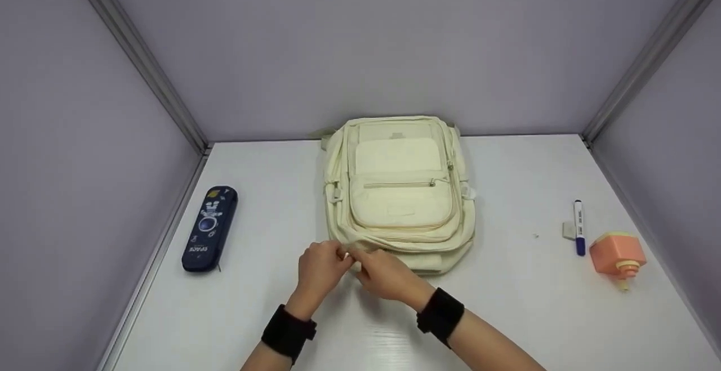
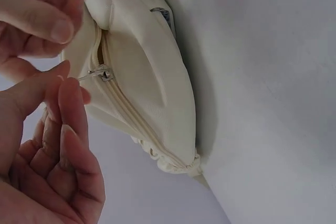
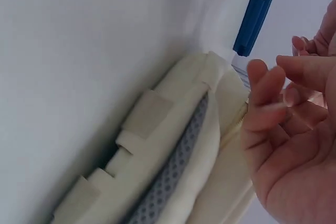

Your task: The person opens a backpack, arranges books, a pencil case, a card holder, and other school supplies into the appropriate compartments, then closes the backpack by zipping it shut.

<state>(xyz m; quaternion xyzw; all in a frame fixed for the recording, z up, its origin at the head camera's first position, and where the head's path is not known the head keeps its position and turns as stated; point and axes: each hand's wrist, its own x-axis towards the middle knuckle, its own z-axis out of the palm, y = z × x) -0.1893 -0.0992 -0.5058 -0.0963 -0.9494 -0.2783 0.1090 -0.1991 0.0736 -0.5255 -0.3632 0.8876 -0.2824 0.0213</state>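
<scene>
A cream backpack [image 1: 403, 202] lies on the white table with its front pocket facing up. At its lower left corner, my left hand [image 1: 321, 267] pinches the thin pull of a zipper slider [image 2: 104, 73] between thumb and fingertips. On one side of the slider the zipper [image 2: 126, 106] is closed; on the other a narrow gap shows. My right hand [image 1: 388, 275] is close beside the left, with fingers loosely bent and nothing visible in them. In the right wrist view, grey mesh [image 3: 176, 166] shows along the backpack.
A dark blue pencil case [image 1: 208, 229] with space pictures lies on the left. Towards the right are a blue-and-white marker [image 1: 579, 227], a small pale block [image 1: 568, 230] beside it, and an orange and yellow box-like item [image 1: 618, 254]. Panels [image 1: 394, 50] wall the table.
</scene>
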